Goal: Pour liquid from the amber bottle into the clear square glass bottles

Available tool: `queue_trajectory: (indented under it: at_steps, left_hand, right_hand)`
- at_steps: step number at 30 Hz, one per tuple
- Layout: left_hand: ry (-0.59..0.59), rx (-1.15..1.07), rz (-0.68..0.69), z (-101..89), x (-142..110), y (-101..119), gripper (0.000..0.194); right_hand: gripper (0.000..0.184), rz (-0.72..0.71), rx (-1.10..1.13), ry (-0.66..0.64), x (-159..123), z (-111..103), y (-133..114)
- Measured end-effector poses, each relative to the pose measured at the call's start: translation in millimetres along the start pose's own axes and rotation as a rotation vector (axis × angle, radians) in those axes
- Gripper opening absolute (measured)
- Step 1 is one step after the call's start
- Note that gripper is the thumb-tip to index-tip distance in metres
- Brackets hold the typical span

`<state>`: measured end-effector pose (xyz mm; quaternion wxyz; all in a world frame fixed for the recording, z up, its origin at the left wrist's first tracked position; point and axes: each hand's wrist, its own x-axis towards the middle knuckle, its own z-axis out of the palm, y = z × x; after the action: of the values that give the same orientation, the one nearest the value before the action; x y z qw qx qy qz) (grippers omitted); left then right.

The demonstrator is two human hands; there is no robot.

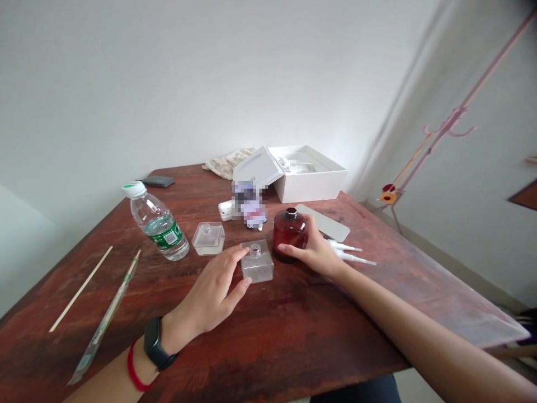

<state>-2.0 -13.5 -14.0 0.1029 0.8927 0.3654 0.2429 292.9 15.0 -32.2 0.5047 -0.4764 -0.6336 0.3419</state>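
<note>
My right hand [316, 249] is closed around a dark amber bottle [286, 229] that stands upright on the table, its neck open and uncapped. Left of it sits a clear square bottle [260, 266] with a short open neck. Around that bottle's left side, my left hand [218, 285] rests its thumb at the near corner and its fingers at the far edge, gripping it. A second clear square bottle [208, 239] stands farther left, apart from both hands. White pump heads [346, 252] with thin tubes lie beside my right hand, partly hidden by it.
A plastic water bottle [161, 226] stands at left, near a bare wooden stick [81, 286] and wrapped chopsticks [109, 313]. Behind are a white box [312, 187], its tilted lid [260, 168], a cloth [226, 164], a white case [225, 211] and a phone [250, 204].
</note>
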Motion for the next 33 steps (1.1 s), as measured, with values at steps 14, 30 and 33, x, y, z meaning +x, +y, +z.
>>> queue_trajectory:
  at_steps: [14,30,33]
  left_hand:
    - [0.097,0.046,0.006,8.4,-5.5,-2.9,0.059]
    - [0.200,-0.016,0.008,11.7,-4.6,2.8,0.052]
    - [0.186,-0.022,0.000,11.3,-4.3,5.1,0.053]
  right_hand:
    - [0.083,-0.091,0.011,0.027,-2.0,-0.4,-5.3]
    - [0.086,-0.048,-0.006,-0.004,-1.6,-2.2,-4.6]
    - [0.085,-0.055,-0.039,0.005,-1.1,-2.9,-4.8]
